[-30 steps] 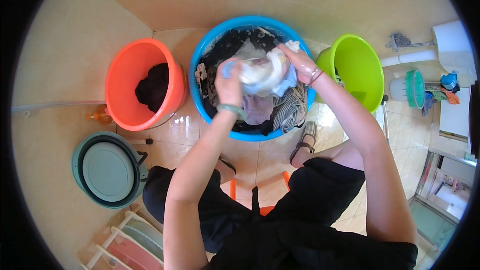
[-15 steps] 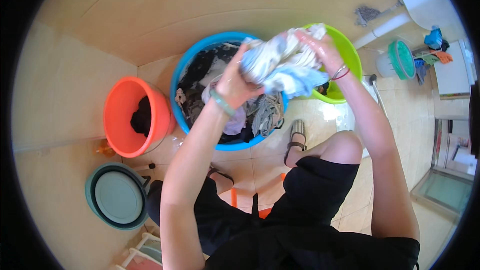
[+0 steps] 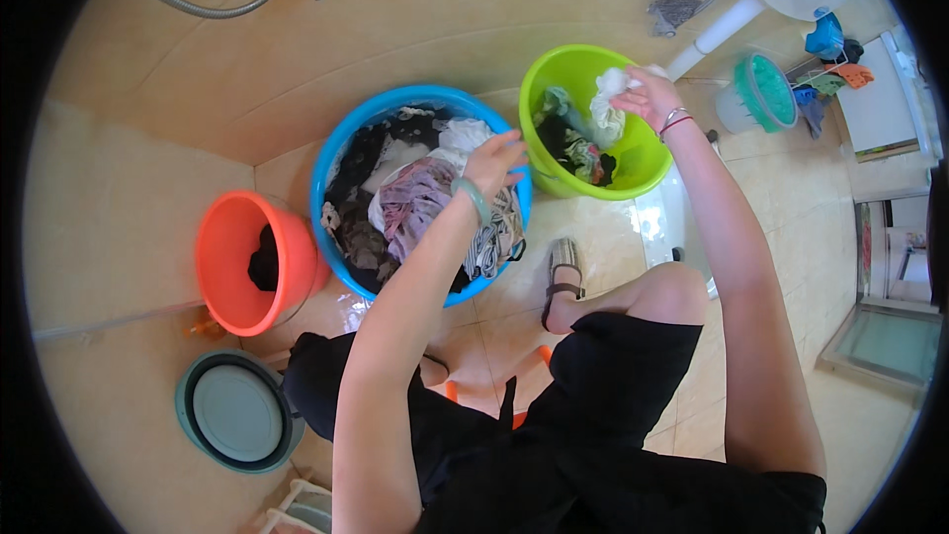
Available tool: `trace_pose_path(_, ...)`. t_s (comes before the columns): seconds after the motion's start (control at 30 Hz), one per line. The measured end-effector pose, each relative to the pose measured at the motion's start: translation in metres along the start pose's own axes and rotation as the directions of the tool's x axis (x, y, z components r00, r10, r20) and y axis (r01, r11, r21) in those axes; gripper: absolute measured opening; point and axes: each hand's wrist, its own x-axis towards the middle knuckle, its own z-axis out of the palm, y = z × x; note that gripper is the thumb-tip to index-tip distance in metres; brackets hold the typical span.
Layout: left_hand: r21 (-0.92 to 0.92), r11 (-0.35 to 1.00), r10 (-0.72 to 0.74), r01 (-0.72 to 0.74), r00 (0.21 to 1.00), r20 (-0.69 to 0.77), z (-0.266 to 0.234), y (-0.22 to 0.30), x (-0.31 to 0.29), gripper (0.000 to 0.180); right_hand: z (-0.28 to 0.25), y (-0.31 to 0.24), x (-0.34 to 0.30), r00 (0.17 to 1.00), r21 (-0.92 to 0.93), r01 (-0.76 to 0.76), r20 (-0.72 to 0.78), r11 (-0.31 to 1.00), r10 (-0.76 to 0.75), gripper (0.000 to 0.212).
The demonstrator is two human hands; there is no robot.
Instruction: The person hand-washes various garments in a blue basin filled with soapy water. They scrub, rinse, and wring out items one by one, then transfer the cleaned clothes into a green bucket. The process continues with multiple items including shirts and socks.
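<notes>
Cloth [image 3: 607, 109], pale and bunched, hangs from the right hand [image 3: 647, 97], whose fingers are closed on its top, over the green basin [image 3: 539, 79] that holds other wet clothes. The left hand [image 3: 494, 163] hovers with fingers spread and holding nothing above the blue basin [image 3: 341, 143] of laundry. An orange basin [image 3: 222, 257] stands further left.

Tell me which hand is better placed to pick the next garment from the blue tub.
Probably the left hand: it hovers open over the blue tub's clothes. The right hand is busy holding a white cloth over the green tub.
</notes>
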Motion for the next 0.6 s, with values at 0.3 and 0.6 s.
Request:
trace_pose_path(0.3,0.995,0.036,-0.046,0.092,0.995,-0.091,-0.121,-0.140,-0.125,0.034,0.134,0.190,-0.135,0.600,-0.582,0.765,0.800,0.275,0.022,0.033)
trace_pose_path(0.6,0.989,-0.134,-0.146,0.063,0.986,-0.083,-0.155,-0.199,-0.144,0.050,0.193,0.195,-0.158,0.484,-0.623,0.666,0.780,0.410,0.397,0.065)
